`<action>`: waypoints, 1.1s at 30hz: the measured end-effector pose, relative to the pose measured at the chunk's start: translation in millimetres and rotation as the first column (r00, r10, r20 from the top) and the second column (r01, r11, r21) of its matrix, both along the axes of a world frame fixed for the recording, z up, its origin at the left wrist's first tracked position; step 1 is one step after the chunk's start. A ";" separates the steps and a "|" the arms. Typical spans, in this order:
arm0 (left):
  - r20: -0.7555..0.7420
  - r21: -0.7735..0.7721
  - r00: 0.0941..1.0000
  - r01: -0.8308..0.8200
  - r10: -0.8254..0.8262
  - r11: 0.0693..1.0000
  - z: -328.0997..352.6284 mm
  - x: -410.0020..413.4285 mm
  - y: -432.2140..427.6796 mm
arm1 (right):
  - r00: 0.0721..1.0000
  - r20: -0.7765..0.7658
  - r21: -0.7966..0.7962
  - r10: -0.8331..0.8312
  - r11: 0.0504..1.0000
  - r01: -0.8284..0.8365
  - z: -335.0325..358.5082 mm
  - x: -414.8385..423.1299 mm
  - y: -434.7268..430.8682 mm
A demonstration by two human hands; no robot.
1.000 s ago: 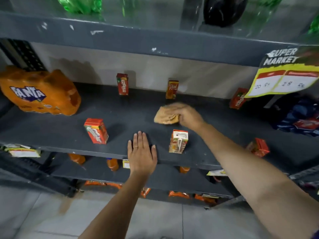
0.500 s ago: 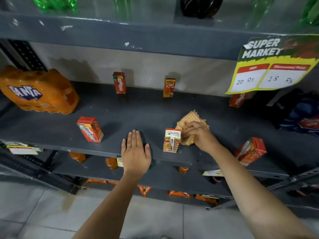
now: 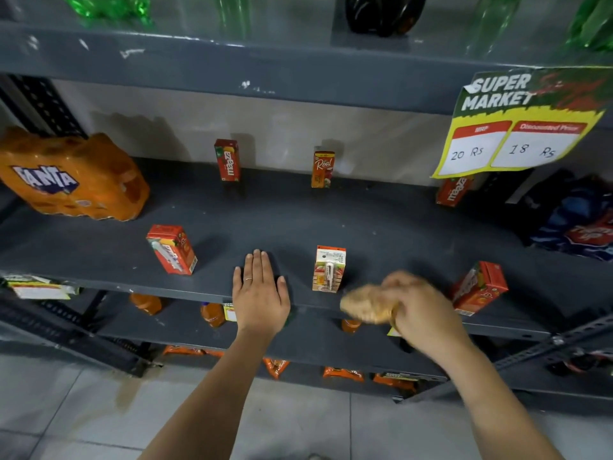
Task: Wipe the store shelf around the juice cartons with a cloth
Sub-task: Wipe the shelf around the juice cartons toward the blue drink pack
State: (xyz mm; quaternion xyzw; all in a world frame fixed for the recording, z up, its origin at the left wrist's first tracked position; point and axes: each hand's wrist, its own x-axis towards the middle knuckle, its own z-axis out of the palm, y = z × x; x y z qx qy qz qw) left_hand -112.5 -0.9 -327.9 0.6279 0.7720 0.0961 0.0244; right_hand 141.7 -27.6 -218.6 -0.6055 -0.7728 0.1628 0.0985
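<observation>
Middle shelf point(image 3: 298, 220):
- Juice cartons, 6: three at the back point(image 3: 227, 160) point(image 3: 322, 170) point(image 3: 453, 191), three at the front point(image 3: 171, 249) point(image 3: 329, 268) point(image 3: 479, 287).
- Fanta pack point(image 3: 69, 177), 1.
- Dark blue drinks pack point(image 3: 577, 220), 1, far right.
- Cloth point(image 3: 366, 305), 1.
- Hands, 2: left point(image 3: 260, 295), right point(image 3: 424, 310).

Upper shelf edge: price sign point(image 3: 517, 124), 1, with two price boxes.

Shelf below: orange bottles, at least 4 partly visible point(image 3: 146, 303) point(image 3: 212, 314); exact count unclear.
</observation>
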 end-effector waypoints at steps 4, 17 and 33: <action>-0.004 -0.004 1.000 0.000 0.000 1.000 1.9 0.5 -1.5 | 0.970 0.092 0.229 -0.225 0.953 0.200 -4.2 -10.4 66.2; 0.104 0.037 0.974 0.199 -0.201 0.979 8.1 -48.1 -2.2 | 0.953 0.268 -0.255 -0.139 0.944 0.209 1.8 -32.1 -59.3; 0.037 -0.037 0.927 0.375 -0.374 0.926 3.7 -70.1 -5.6 | 0.897 0.039 -0.016 -0.440 0.897 0.441 0.9 -203.1 21.9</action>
